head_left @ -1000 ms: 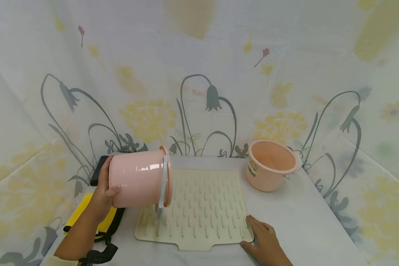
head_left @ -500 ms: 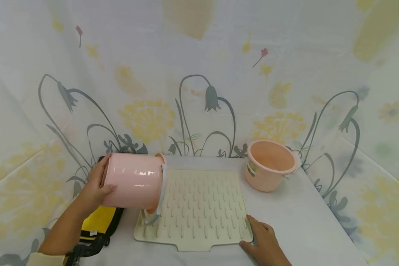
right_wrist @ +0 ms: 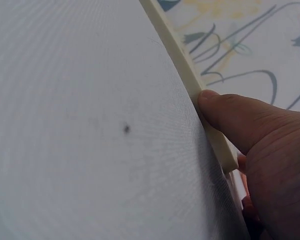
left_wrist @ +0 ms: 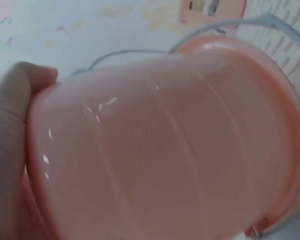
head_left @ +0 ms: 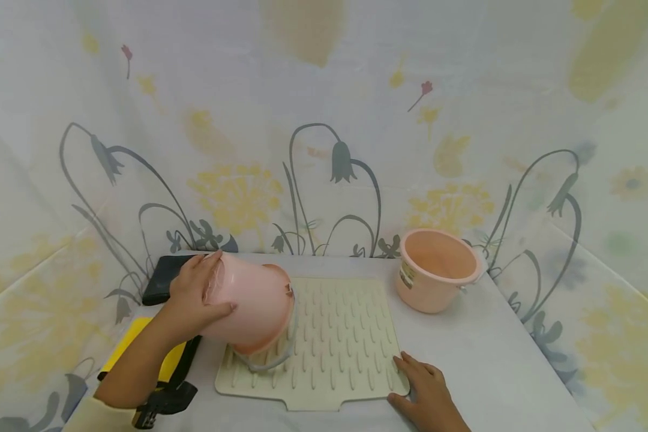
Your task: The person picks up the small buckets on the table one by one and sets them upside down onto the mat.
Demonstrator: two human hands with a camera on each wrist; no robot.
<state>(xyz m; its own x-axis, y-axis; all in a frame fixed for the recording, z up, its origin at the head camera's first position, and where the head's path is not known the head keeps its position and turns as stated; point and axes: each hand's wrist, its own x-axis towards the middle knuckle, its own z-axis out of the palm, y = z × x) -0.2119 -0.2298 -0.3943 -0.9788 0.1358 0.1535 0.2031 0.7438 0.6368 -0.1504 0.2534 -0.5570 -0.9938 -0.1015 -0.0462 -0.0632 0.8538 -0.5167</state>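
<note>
head: forward, down | wrists: close | head/left share tilted bucket (head_left: 256,300) | all: mat (head_left: 351,336)

On the white table (head_left: 497,366), the bucket (head_left: 251,300) toward the left edge is pink, its handle (head_left: 272,365) grey; the pail (head_left: 432,293) by the far right corner is peach. Mat (head_left: 345,354) cream, ridged in rows; pouch (head_left: 170,363) yellow and black; backdrop (head_left: 248,96) flowered yellow and grey (a little red too).

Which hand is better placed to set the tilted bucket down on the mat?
Probably the left hand: it grips the tilted bucket near its base, open end facing the mat. The right hand touches the mat's near right corner, away from this bucket.
</note>
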